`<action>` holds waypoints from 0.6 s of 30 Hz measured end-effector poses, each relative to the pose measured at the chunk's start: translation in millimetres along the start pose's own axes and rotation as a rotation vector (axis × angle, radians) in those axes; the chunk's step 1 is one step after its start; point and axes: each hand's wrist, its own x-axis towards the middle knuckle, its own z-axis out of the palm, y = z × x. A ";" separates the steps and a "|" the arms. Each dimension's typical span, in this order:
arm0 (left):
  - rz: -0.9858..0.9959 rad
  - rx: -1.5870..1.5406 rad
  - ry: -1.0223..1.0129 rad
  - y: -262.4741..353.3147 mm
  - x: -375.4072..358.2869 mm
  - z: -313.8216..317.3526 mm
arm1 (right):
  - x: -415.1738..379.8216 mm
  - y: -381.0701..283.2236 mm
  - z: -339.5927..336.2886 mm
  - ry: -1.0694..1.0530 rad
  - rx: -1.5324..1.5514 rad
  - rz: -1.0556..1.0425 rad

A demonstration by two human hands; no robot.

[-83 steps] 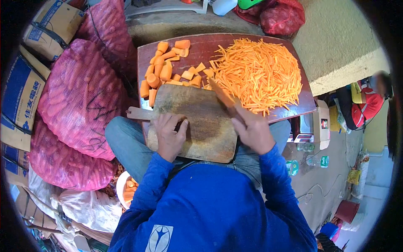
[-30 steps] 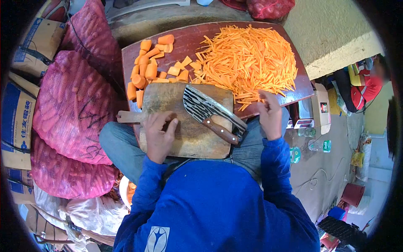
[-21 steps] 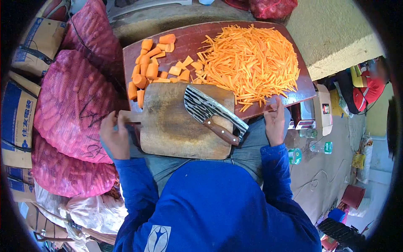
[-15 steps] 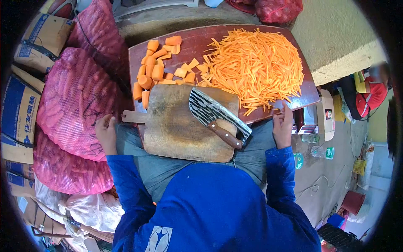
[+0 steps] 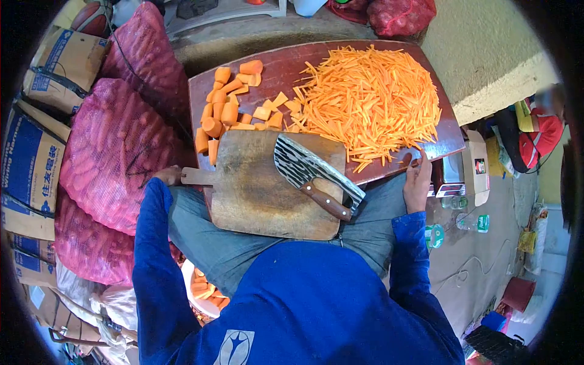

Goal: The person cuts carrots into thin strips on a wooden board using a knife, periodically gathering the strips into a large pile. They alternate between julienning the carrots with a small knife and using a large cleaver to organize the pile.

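Observation:
A wooden cutting board lies across my lap and the near edge of the dark red table. On it rests a cleaver with a patterned blade and brown handle. My left hand is beside the tip of the board's handle; its fingers are too small and dark to make out. At the table's near right edge, my right hand has its fingers bent round the edge. Beyond the board are peeled carrot pieces at left and a large heap of carrot sticks at right.
Pink mesh sacks of carrots and cardboard boxes stack up at left. A white tub of carrot pieces stands by my left hip. Plastic bottles and an open carton are at right. A person in red is farther right.
My left hand has shifted toward the board's handle, and my left elbow has swung outward, uncovering the tub of carrot pieces. My right hand stays at the table edge. The cleaver has not moved on the board.

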 end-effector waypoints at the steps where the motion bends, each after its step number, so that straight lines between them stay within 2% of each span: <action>1: -0.090 -0.099 0.048 -22.8 28.6 27.4 | 0.1 3.2 1.5 0.008 -0.015 -0.027; 2: -0.174 -0.200 0.105 -44.0 55.6 53.0 | 0.3 5.8 2.2 0.015 -0.031 -0.054; 5: -0.159 -0.204 0.055 2.7 11.2 1.8 | 1.1 9.5 2.7 0.003 0.020 -0.024; 6: -0.156 -0.205 0.055 2.0 16.2 4.8 | 2.5 8.0 2.8 0.005 0.017 -0.025; 8: -0.465 -1.205 0.185 -9.6 33.6 28.0 | 2.9 2.5 0.8 -0.018 0.006 -0.036; 9: -0.466 -1.210 0.181 -16.4 36.1 35.3 | 2.6 -0.3 -0.8 -0.023 0.003 -0.038; 11: -0.344 -0.700 0.168 -28.3 40.9 41.8 | 3.4 -5.3 -3.1 -0.046 0.006 -0.001; 12: -0.345 -0.706 0.166 -29.5 43.0 45.9 | 4.0 -2.2 -3.1 -0.050 0.003 -0.004; 14: -0.013 0.034 0.093 -31.8 47.3 52.7 | 4.8 5.6 -1.7 -0.042 0.082 0.040; 18: 0.042 0.009 -0.002 -45.8 59.1 55.6 | 1.1 8.3 -5.4 -0.001 0.037 -0.030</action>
